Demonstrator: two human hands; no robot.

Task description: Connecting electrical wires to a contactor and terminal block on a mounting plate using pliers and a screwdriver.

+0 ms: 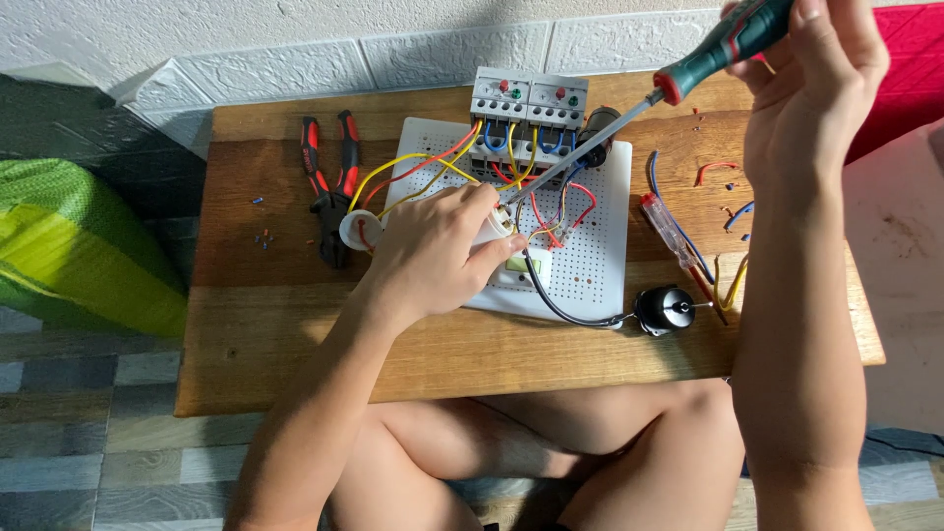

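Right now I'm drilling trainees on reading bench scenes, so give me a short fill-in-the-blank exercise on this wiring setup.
1. The right hand holds a green and red ____ by its handle.
2. The left hand rests on the white perforated ____.
3. The red-handled pliers lie to the ____ of that white panel, on the wooden table.
4. A black cable runs from the panel to a round ____ part.

Missing words: screwdriver; board; left; black

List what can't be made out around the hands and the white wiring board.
- Head view: left hand covers the small white part it holds, so the screwdriver tip's contact is hidden.
- Right hand and handle end: cut by the top edge.
- Relay block markings: too small.
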